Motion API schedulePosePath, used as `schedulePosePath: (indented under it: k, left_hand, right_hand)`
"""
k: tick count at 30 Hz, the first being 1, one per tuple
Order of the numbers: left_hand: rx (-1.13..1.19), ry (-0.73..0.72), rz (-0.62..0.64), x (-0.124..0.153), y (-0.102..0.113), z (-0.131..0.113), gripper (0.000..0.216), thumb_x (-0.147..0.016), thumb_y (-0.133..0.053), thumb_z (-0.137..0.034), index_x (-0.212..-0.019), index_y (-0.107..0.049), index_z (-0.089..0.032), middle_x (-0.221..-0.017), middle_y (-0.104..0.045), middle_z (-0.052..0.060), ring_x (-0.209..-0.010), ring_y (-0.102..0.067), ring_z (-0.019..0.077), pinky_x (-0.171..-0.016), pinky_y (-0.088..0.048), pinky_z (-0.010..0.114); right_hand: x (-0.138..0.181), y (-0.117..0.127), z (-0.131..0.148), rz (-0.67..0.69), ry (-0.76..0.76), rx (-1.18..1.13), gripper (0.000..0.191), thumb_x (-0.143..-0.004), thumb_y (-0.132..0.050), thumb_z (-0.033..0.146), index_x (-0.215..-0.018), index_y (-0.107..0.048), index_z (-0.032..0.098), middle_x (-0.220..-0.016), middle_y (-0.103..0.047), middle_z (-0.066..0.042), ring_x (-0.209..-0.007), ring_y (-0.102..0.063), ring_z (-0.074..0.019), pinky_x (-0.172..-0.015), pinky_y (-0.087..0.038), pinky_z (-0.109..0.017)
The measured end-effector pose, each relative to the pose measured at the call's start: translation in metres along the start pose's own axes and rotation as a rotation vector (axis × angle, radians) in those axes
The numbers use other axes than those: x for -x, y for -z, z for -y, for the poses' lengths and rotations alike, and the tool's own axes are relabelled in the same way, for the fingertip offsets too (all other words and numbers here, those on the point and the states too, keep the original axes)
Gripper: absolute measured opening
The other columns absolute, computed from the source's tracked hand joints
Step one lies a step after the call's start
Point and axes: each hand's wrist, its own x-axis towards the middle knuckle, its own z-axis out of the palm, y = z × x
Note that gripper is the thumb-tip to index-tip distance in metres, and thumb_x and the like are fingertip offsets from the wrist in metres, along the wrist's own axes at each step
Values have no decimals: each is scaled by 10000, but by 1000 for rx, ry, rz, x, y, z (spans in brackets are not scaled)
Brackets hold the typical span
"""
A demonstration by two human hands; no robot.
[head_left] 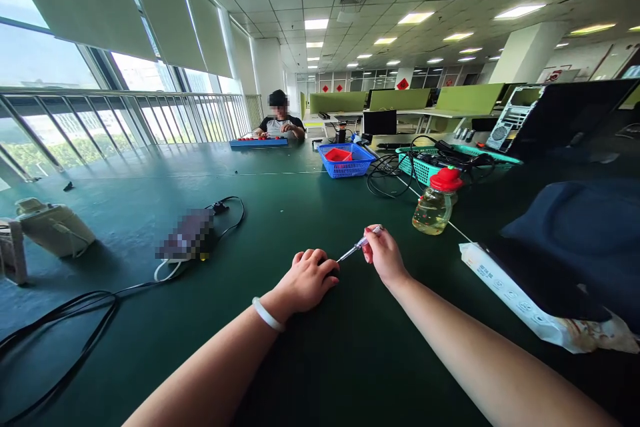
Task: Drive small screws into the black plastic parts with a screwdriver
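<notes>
My left hand rests on the dark green table, fingers curled over a small dark object I cannot make out. A pale bangle circles that wrist. My right hand pinches a thin, clear-handled tool, like a small screwdriver. Its metal tip slants down to the left and meets the fingertips of my left hand.
A squat bottle of yellow liquid with a red cap stands just beyond my right hand. Baskets and cables lie farther back. A dark bag and white packet sit right. Cords trail left. Another person sits far off.
</notes>
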Motion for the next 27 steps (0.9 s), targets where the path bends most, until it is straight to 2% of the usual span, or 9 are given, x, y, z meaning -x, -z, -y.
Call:
schedulePosePath:
  k: [9, 12, 15, 19, 23, 27]
  left_hand:
    - [-19, 41, 11, 1, 1, -3, 274, -985, -454, -377, -1171, -611, -253, -1169, -571, 73, -1101, -521, 253, -1021, -397, 497]
    - [-13, 49, 22, 15, 5, -4, 253, -973, -483, -365, -1157, -610, -248, -1169, -571, 70, -1118, -509, 253, -1041, -387, 507]
    - [-14, 54, 20, 45, 11, 3, 243, -960, -504, -339, -1165, -599, -248, -1182, -572, 72, -1144, -501, 253, -1066, -380, 504]
    - [-53, 111, -15, 101, 18, 35, 253, -952, -492, -299, -1177, -604, -266, -1189, -586, 65, -1159, -516, 244, -1060, -415, 468]
    - [-171, 245, -65, 160, 27, 86, 294, -953, -465, -318, -1200, -621, -282, -1220, -613, 65, -1143, -562, 250, -998, -485, 434]
    - [-240, 340, -115, 210, 39, 140, 355, -949, -432, -399, -1195, -648, -262, -1217, -644, 72, -1115, -614, 244, -999, -505, 400]
  right_hand:
    - [-3, 3, 0, -27, 3, -11, 390, -758, -665, 564, -780, -481, 221, -491, -467, 92, -378, -406, -72, -340, -338, -185]
    - [-4, 3, -2, -23, 7, -18, 393, -756, -670, 567, -771, -483, 222, -489, -467, 89, -375, -407, -72, -337, -339, -185]
    - [-4, 3, -4, -24, 6, -23, 388, -759, -667, 569, -783, -495, 222, -499, -477, 85, -377, -416, -76, -333, -344, -187]
    - [-4, 3, -4, -24, 5, -25, 383, -760, -663, 566, -785, -491, 224, -499, -477, 87, -375, -417, -76, -333, -348, -188]
    - [-4, 3, -2, -24, 4, -19, 386, -754, -666, 566, -775, -486, 224, -492, -473, 89, -369, -409, -74, -330, -344, -188]
    - [-4, 3, -2, -28, 1, -7, 392, -752, -667, 572, -778, -489, 223, -490, -478, 88, -368, -415, -74, -330, -347, -187]
